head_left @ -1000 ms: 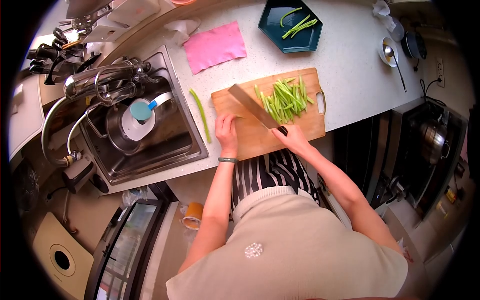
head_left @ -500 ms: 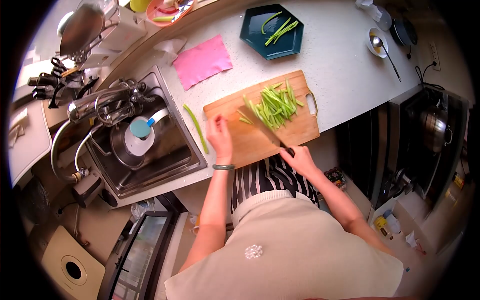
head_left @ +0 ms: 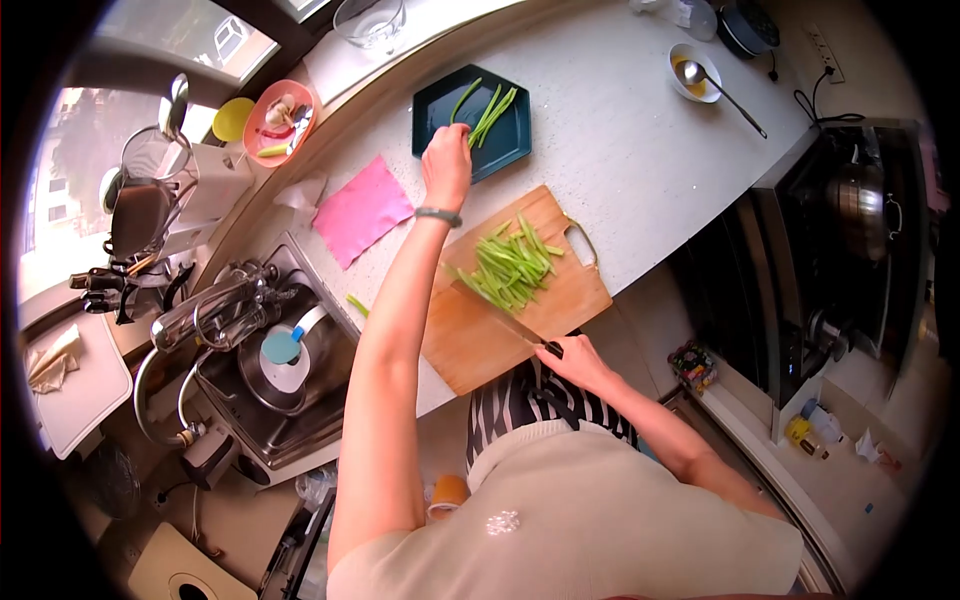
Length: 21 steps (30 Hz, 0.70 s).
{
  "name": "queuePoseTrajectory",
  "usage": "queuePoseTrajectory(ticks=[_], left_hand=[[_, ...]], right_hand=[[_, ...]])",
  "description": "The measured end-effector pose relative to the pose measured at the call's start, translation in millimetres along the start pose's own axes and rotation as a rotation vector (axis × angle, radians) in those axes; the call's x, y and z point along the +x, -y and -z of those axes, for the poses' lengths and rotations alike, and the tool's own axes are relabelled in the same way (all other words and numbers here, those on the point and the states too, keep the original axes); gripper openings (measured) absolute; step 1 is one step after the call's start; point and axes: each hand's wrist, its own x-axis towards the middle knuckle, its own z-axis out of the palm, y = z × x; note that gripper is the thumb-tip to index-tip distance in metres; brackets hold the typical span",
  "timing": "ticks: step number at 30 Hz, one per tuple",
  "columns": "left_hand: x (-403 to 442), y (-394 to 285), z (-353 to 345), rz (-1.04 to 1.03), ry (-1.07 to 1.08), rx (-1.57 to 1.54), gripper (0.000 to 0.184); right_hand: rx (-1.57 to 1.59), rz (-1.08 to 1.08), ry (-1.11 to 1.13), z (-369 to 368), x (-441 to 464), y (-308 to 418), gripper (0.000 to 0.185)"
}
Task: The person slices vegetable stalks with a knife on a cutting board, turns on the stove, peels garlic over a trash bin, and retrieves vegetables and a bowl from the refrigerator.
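Note:
My left hand (head_left: 447,168) reaches over the dark hexagonal plate (head_left: 428,105), its fingers pinched at the lower end of the thin green celery stalks (head_left: 493,118) lying there. How many stalks the fingers hold is hidden. My right hand (head_left: 578,362) is wrapped round the black handle of a kitchen knife (head_left: 505,318). The blade rests low over the wooden cutting board (head_left: 462,355), beside a heap of cut celery pieces (head_left: 512,265). Another celery stalk (head_left: 357,304) lies near the sink, partly hidden by my left forearm.
Left of the board are a pink cloth (head_left: 362,212) and a sink (head_left: 330,400) holding a pot with a white and teal item. A bowl (head_left: 692,75) with a spoon stands at the far right. An orange dish (head_left: 280,115) with garlic sits by the window.
My left hand has moved from the board's left side up to the plate and closed at the stalks. My right hand keeps the knife at the board. The whole view has shifted.

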Motion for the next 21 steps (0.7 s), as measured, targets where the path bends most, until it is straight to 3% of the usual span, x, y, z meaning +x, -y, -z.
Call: queuePoseTrajectory(ticks=[4,8,14,18,21], left_hand=[[30.0,-2.1,-26.4,0.111,0.131,0.250,0.013],[38.9,-7.4,-33.3,0.265,0.250,0.259,0.012],[40.5,7.1,-21.5,0.440,0.237,-0.029,0.011],[42.8,35.7,5.3,0.758,0.551,-0.731,0.013],[40.2,31.5,23.5,0.870,0.547,-0.870,0.011]], right_hand=[[0.038,0.023,-0.012,-0.1,-3.9,-5.6,0.034],[0.022,0.051,0.014,-1.3,-4.9,-11.3,0.035],[-0.008,0.105,0.036,-3.4,-2.4,-11.9,0.035],[-0.006,0.077,0.088,0.5,1.6,-3.8,0.034],[0.015,0.095,0.091,-0.6,4.9,-3.4,0.039]])
